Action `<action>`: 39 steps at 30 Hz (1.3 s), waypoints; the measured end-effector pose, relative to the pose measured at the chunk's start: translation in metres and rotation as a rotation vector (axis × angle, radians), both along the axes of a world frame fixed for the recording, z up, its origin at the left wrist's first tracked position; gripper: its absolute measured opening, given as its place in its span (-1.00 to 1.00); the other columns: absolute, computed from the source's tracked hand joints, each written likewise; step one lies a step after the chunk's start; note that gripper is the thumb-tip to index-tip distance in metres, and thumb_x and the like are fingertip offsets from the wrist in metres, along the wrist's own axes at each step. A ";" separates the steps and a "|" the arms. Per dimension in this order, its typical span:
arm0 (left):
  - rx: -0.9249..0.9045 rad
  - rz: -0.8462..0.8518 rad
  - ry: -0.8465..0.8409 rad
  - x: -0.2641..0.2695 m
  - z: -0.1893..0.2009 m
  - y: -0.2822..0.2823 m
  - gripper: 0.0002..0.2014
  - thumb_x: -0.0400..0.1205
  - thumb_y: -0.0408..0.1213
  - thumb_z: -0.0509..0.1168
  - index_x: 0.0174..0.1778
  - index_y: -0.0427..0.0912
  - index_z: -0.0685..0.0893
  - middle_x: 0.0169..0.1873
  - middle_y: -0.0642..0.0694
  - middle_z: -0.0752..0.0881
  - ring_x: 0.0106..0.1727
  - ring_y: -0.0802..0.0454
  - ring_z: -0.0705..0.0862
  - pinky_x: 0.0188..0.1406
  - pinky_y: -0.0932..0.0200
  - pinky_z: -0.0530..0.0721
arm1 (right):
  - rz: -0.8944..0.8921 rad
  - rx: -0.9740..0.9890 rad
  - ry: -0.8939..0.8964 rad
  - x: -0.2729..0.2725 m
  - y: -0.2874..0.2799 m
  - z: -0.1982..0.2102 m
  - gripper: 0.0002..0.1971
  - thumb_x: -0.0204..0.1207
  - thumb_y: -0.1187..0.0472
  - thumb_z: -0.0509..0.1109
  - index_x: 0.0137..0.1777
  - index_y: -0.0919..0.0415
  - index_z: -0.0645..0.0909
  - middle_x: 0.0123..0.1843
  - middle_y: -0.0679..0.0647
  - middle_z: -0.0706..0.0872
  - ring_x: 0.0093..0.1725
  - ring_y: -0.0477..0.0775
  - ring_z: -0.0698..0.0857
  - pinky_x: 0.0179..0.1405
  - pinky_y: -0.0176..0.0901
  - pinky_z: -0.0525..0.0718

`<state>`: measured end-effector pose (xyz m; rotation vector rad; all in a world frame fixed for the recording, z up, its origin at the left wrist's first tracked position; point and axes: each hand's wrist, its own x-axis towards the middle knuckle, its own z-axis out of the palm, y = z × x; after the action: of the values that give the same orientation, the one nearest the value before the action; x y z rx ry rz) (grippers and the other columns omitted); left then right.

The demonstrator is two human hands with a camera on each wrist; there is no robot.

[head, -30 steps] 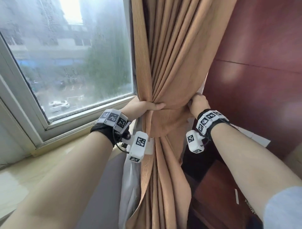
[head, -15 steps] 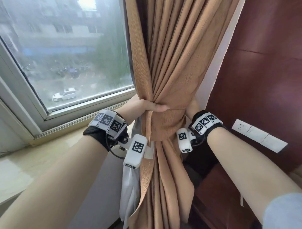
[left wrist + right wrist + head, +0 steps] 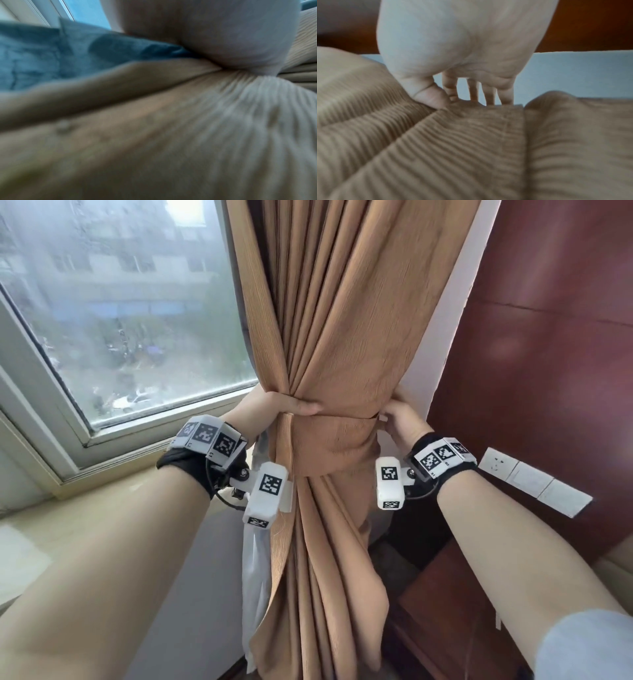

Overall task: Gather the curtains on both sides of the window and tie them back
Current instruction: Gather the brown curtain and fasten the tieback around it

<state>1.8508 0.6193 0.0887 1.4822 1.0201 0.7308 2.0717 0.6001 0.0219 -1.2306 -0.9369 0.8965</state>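
A tan ribbed curtain [image 3: 329, 313] hangs gathered at the window's right side, cinched by a tieback band [image 3: 337, 436] of the same fabric. My left hand [image 3: 274, 405] grips the bundle from the left, thumb lying along the band's top edge. My right hand [image 3: 399, 419] pinches the band's right end against the white wall; in the right wrist view thumb and fingers [image 3: 452, 93] close on the band's end [image 3: 488, 115]. The left wrist view shows only blurred curtain folds [image 3: 171, 135] under my hand [image 3: 214, 33]. A white lining [image 3: 255, 559] hangs behind the curtain.
The window [image 3: 113, 313] and its sill [image 3: 85, 508] lie to the left. A dark red wooden panel [image 3: 548, 354] with white wall switches [image 3: 534, 481] stands at the right, and wooden furniture [image 3: 445, 611] sits below it.
The view has shifted downward and closer. My right hand has come out from behind the curtain and now pinches the band's end at the wall. The left hand keeps its grip.
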 end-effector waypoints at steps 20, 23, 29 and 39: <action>-0.023 -0.037 0.042 0.009 0.001 -0.002 -0.48 0.35 -0.44 0.53 0.17 -0.12 0.50 -0.15 0.15 0.62 -0.09 0.20 0.61 -0.07 0.26 0.56 | -0.280 -0.085 -0.349 -0.010 0.014 -0.009 -0.69 0.68 0.30 0.08 0.39 0.34 0.27 0.13 0.09 0.54 0.07 0.01 0.57 -0.01 -0.26 0.57; -0.018 -0.008 0.018 0.011 0.001 -0.002 -0.60 0.40 -0.48 0.50 -0.11 -0.03 0.44 -0.25 0.18 0.55 -0.25 0.30 0.53 -0.31 0.40 0.51 | -0.202 -0.233 -0.048 -0.016 0.028 -0.003 -0.65 0.71 0.17 0.01 0.32 0.38 0.45 0.10 0.24 0.66 0.10 0.21 0.63 0.17 0.06 0.59; -0.078 -0.047 0.021 0.004 -0.002 0.007 -0.66 0.36 -0.49 0.50 -0.05 -0.13 0.58 -0.13 0.06 0.69 -0.05 0.07 0.66 -0.04 0.16 0.63 | -0.021 -0.210 0.388 -0.024 0.040 0.002 -0.40 0.63 -0.20 0.07 0.44 0.25 0.45 0.36 0.23 0.58 0.17 0.20 0.61 -0.02 -0.04 0.61; -0.142 -0.083 0.025 -0.002 -0.001 0.016 -0.21 0.11 -0.38 0.48 0.36 -0.28 0.52 0.21 -0.17 0.69 0.23 -0.18 0.66 0.21 -0.11 0.65 | 0.022 -0.214 0.476 -0.018 0.040 -0.008 -0.49 0.66 -0.17 -0.07 -0.09 0.20 0.54 -0.21 0.08 0.77 -0.21 -0.02 0.64 -0.25 -0.24 0.55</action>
<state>1.8493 0.6352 0.0881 1.4051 1.0020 0.5708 2.0538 0.6404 0.0139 -1.1137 -0.4826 1.2636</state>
